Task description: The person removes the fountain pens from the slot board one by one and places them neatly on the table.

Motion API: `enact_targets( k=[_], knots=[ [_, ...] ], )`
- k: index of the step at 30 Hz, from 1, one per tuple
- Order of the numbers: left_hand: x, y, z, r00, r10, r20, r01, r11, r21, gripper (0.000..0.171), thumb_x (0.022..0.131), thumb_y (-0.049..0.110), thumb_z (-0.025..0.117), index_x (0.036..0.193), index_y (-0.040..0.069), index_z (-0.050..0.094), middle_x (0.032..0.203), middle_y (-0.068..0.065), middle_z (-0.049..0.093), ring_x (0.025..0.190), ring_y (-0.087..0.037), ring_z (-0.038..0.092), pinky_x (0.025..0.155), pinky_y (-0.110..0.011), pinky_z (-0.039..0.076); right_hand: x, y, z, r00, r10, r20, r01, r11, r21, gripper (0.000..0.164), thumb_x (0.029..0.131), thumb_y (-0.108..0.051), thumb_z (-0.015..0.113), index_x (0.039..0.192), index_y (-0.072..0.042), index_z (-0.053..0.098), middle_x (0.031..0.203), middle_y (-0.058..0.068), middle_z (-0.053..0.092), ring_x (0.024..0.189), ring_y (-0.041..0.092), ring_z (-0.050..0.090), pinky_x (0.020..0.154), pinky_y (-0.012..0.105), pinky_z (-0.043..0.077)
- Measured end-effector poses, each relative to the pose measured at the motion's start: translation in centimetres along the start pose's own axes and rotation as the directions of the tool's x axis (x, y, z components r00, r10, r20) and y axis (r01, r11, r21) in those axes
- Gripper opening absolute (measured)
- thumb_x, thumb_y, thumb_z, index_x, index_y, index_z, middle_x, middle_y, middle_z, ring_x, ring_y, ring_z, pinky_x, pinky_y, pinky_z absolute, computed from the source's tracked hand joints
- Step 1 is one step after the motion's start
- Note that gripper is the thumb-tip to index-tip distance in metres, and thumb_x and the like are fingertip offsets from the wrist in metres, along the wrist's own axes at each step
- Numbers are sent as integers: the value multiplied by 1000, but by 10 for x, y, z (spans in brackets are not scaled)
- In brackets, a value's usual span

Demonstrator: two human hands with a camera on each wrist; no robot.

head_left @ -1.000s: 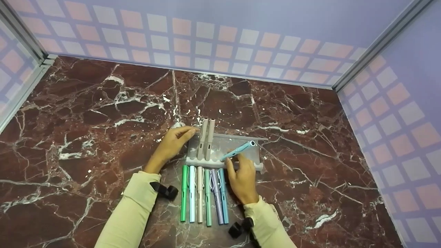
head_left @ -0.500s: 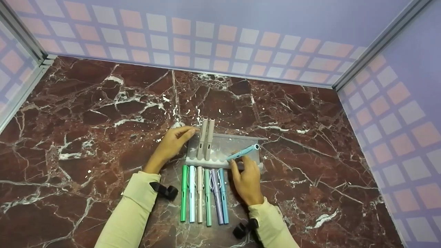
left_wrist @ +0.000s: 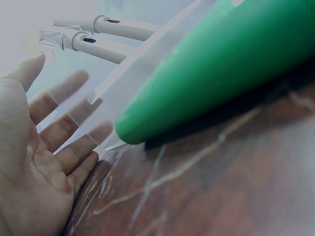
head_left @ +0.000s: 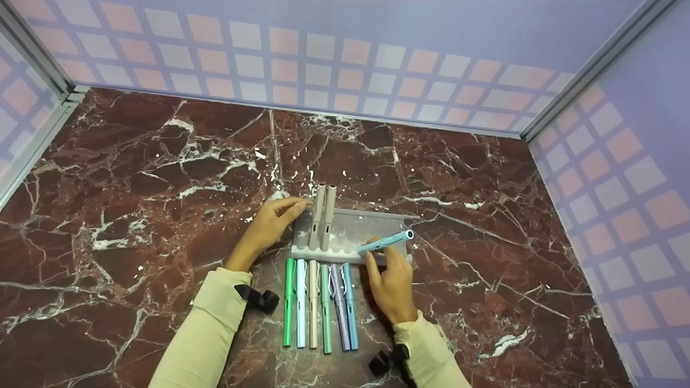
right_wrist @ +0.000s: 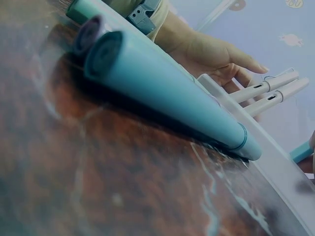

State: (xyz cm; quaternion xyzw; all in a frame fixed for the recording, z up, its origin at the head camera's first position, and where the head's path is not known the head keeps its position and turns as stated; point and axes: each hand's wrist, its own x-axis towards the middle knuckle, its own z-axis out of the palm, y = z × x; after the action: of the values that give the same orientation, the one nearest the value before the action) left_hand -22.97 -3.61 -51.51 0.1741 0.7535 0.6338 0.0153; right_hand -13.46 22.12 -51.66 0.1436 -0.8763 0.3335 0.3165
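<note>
My right hand [head_left: 392,280] pinches a light blue pen [head_left: 391,240] that slants over the right part of a clear pen case [head_left: 372,221]; its raised end points right. In the right wrist view, only a short piece of that pen [right_wrist: 301,151] shows at the right edge. My left hand [head_left: 272,221] is at the case's left end, its fingers fairly straight. Through the clear wall the left wrist view shows these fingers [left_wrist: 66,125] spread, with the thumb apart. Two beige pens [head_left: 322,218] stand side by side in the case's notched white holder [head_left: 337,254].
Several capped pens lie in a row before the case, among them a green pen [head_left: 288,302], a purple pen [head_left: 339,307] and a blue pen [head_left: 350,307]. The marbled table [head_left: 161,215] is enclosed by checked panels [head_left: 323,70].
My right hand has moved right along the case with the light blue pen, which now lies flatter. My left hand, the beige pens and the row have stayed put.
</note>
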Motion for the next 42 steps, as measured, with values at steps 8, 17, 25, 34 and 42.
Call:
enact_targets(
  k=[8,17,25,34,42],
  knots=[
    [0,1,0,1000,-12,9,12,1000,6,31,103,22,56,123,3,69,125,-16,69,118,-32,62,107,-47,45,1,2,-4,1000,16,-18,-15,1000,22,18,87,-5,73,104,-1,68,96,13,73,91,31,71,81,45,56],
    [-1,3,-1,1000,-15,12,15,999,28,32,104,24,54,124,4,69,126,-14,69,118,-31,63,106,-47,46,1,12,-13,996,70,-52,-71,997,-7,16,87,-7,73,102,-2,68,91,14,74,85,36,71,76,50,56],
    [0,1,-1,1000,-18,1,18,999,27,32,104,24,55,123,3,69,126,-15,69,120,-31,62,109,-47,44,0,20,-21,993,98,-72,-98,995,-2,13,88,-5,72,101,-2,70,91,10,74,88,32,71,78,47,56],
    [-1,2,0,1000,-10,4,10,1000,28,32,104,23,54,123,3,69,126,-15,69,120,-31,62,109,-47,44,0,31,-33,983,160,-92,-160,987,10,12,89,-5,72,100,-3,70,86,7,75,82,28,72,74,45,56],
    [-1,3,-1,999,-35,1,35,999,29,32,104,26,54,124,5,69,127,-13,68,119,-29,62,109,-46,44,0,44,-46,971,209,-113,-209,978,8,12,89,-4,71,101,-1,69,88,12,76,87,34,74,81,49,57]
  ],
)
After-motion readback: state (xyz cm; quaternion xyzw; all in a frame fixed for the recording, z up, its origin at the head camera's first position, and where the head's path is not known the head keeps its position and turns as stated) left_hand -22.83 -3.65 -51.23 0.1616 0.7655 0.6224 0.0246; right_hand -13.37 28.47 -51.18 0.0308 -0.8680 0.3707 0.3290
